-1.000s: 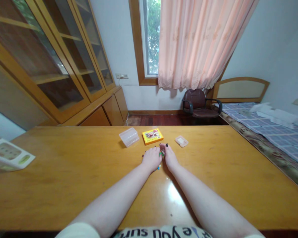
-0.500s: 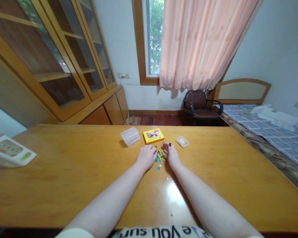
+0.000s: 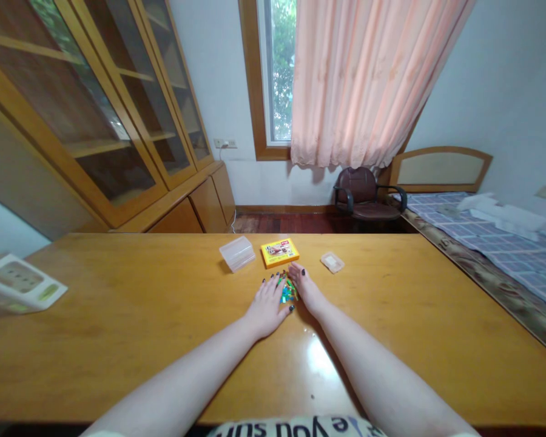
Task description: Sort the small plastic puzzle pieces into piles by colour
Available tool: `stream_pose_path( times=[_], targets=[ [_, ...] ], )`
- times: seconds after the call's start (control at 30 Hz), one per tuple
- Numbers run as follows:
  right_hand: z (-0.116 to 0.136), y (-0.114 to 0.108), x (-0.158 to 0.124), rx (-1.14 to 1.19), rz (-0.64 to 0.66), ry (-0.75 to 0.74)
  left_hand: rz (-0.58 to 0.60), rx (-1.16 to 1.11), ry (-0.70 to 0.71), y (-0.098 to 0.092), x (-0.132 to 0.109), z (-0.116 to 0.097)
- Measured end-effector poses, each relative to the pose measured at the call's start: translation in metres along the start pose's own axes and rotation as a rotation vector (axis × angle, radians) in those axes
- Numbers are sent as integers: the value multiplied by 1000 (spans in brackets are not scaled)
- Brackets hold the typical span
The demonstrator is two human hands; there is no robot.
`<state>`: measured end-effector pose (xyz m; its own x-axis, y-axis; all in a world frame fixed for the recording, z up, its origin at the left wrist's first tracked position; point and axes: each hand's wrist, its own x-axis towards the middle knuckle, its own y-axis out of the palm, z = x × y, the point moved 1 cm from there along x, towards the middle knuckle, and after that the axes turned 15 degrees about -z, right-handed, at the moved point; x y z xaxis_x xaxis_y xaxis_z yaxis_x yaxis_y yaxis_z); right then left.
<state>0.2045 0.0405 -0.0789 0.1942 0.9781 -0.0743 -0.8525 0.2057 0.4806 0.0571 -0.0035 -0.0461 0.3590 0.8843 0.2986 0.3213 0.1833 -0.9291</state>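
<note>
A small heap of tiny coloured building pieces (image 3: pixel 287 292), mostly green and blue, lies on the wooden table (image 3: pixel 118 315) between my two hands. My left hand (image 3: pixel 267 306) lies flat with fingers spread, touching the heap's left side. My right hand (image 3: pixel 304 289) rests on its edge with fingers stretched along the heap's right side. Neither hand holds anything. Just beyond the heap sit a yellow box (image 3: pixel 279 252), a clear plastic case (image 3: pixel 237 252) and a small pinkish container (image 3: pixel 332 262).
A white and green carton (image 3: pixel 16 284) stands at the table's left edge. Glass-door wooden cabinets (image 3: pixel 95 115) line the left wall. Behind the table are a dark office chair (image 3: pixel 364 194), a curtained window (image 3: pixel 359 79) and a bed (image 3: pixel 505 243) at right.
My hands parted half a second ago, showing the pieces scattered; now they have pushed the pieces together into a tighter heap. My left hand has opened flat.
</note>
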Motion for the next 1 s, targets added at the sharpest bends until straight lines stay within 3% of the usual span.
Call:
stream_pose_path(
  times=[0.1, 0.17, 0.27, 0.57, 0.77, 1.0],
  targets=[
    [4, -4, 8, 4, -106, -64, -39, 50, -96, 2, 4, -3],
    [7, -8, 15, -16, -206, -31, -31, 49, -190, 1, 6, -1],
    [8, -10, 19, -32, -281, 26, 2, -40, -180, -1, 10, -2],
    [-1, -11, 16, -56, -269, -39, 43, -67, -29, 10, 36, -11],
    [-13, -5, 15, -42, -158, 3, -24, -119, 71, 13, 38, -13],
    [2, -3, 11, 51, -195, 130, -60, -152, 70, 5, 34, -19]
  ],
)
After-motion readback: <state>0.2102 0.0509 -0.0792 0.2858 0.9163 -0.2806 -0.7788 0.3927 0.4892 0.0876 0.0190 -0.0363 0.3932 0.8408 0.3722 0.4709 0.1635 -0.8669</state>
